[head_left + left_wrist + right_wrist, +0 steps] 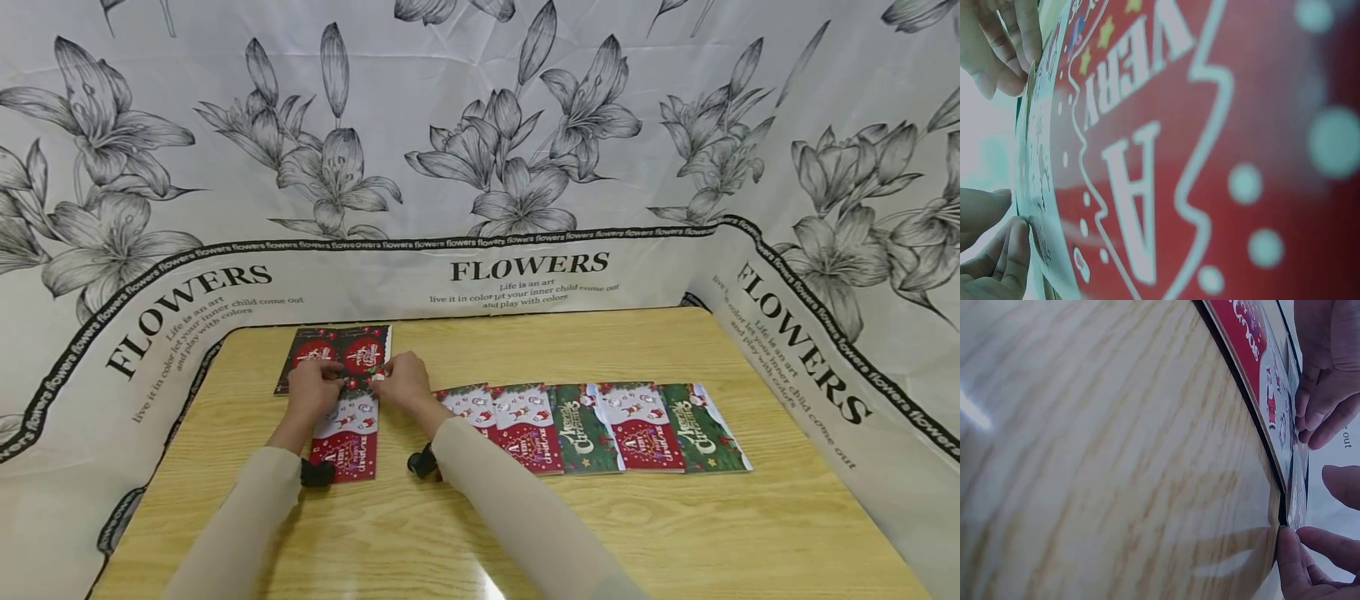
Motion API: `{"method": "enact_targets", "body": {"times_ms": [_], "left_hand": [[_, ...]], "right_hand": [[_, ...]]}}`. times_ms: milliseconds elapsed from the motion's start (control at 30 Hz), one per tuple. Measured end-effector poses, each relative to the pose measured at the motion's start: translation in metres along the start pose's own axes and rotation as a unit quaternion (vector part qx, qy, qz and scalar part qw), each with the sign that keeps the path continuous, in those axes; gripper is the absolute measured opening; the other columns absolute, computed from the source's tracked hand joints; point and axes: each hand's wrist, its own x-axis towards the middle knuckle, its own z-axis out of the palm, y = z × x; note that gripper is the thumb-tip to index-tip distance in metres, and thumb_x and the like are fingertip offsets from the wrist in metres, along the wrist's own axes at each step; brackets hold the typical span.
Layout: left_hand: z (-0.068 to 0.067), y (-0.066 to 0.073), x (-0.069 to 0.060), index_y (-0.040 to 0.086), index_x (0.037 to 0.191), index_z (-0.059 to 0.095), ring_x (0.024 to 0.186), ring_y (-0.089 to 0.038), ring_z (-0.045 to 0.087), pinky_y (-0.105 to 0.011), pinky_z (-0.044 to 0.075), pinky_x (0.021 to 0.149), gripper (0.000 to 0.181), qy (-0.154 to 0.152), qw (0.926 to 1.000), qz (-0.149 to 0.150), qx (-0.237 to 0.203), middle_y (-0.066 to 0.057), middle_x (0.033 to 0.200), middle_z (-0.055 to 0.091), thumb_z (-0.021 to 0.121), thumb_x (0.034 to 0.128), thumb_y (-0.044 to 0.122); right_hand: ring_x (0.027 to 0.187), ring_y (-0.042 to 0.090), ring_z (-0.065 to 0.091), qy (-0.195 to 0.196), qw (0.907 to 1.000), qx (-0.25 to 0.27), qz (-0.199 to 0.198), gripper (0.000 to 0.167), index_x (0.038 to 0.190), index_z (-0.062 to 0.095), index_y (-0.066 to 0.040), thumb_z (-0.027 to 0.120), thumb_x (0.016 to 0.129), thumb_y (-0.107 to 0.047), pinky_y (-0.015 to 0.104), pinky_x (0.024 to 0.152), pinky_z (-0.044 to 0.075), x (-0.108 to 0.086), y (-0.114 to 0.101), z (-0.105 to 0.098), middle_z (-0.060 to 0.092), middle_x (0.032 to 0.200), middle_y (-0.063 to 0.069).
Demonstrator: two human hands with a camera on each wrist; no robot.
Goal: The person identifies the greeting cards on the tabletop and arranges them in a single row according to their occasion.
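Note:
A red and white Christmas card lies upright on the table. Both hands are at its far end, where it meets two dark panels with red circles. My left hand has its fingertips bent at the far left corner. At the far right corner my right hand pinches the edge between thumb and fingers; the right wrist view shows this pinch close up. Large in the left wrist view stands the red card front, lettering tilted. Fingers cover the seam between the card and the dark panels.
Right of the hands, several Christmas cards overlap in a row: red and white ones and green ones. The right forearm crosses the row's left end. A wood-grain table meets flower-printed cloth at back and sides.

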Motion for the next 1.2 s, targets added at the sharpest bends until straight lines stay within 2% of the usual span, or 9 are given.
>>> {"method": "enact_targets", "body": {"times_ms": [167,467,633,767,967,1200], "left_hand": [[0.0,-0.001,0.0,-0.007,0.12,0.074,0.095,-0.033,0.066,-0.047,0.055,0.081,0.023,0.003,1.0,0.005,-0.003,-0.023,0.107,0.07,0.07,0.0984,0.001],[-0.005,0.003,-0.008,-0.004,0.123,0.073,0.096,-0.032,0.065,-0.045,0.055,0.082,0.025,0.013,0.9994,-0.01,-0.029,-0.022,0.11,0.068,0.07,0.0988,0.0],[-0.01,0.001,-0.013,-0.005,0.124,0.072,0.101,-0.034,0.065,-0.047,0.055,0.086,0.026,0.019,0.9994,-0.008,-0.028,-0.023,0.113,0.068,0.069,0.0992,0.001],[-0.013,-0.006,-0.018,-0.006,0.123,0.073,0.102,-0.035,0.063,-0.047,0.054,0.086,0.025,0.02,0.9995,-0.014,-0.021,-0.024,0.114,0.069,0.068,0.1006,0.005],[-0.016,-0.015,-0.025,-0.007,0.116,0.074,0.094,-0.033,0.065,-0.042,0.054,0.077,0.021,0.022,0.9996,-0.013,-0.015,-0.024,0.108,0.071,0.069,0.1004,0.005],[-0.018,-0.019,-0.031,-0.007,0.114,0.074,0.094,-0.033,0.065,-0.042,0.055,0.077,0.019,0.023,0.9993,-0.026,-0.014,-0.024,0.108,0.07,0.068,0.1009,0.005]], "right_hand": [[0.11,0.029,0.067,0.003,1.0,0.0,0.001,0.038,0.119,0.076,0.005,0.085,0.09,-0.018,0.037,0.093,0.057,0.001,0.0,0.001,0.07,0.119,0.016],[0.099,0.025,0.062,0.003,0.9998,0.02,-0.008,0.043,0.126,0.072,0.002,0.085,0.089,-0.016,0.037,0.089,0.055,-0.006,0.0,-0.001,0.066,0.113,0.012],[0.102,0.026,0.063,0.009,0.9993,0.035,-0.012,0.044,0.127,0.07,0.002,0.085,0.088,-0.014,0.038,0.091,0.056,-0.011,0.001,-0.003,0.067,0.114,0.013],[0.096,0.024,0.062,0.014,0.9991,0.037,-0.013,0.038,0.121,0.071,0.002,0.085,0.088,-0.013,0.036,0.084,0.056,-0.015,0.001,-0.004,0.067,0.109,0.013],[0.081,0.017,0.057,0.016,0.9992,0.036,-0.005,0.023,0.102,0.07,-0.003,0.085,0.088,-0.013,0.031,0.072,0.052,-0.022,0.0,-0.003,0.064,0.09,0.004],[0.078,0.015,0.056,0.022,0.9989,0.04,-0.004,0.02,0.088,0.067,-0.008,0.086,0.086,-0.012,0.029,0.072,0.051,-0.028,0.001,0.001,0.062,0.084,0.0]]}}
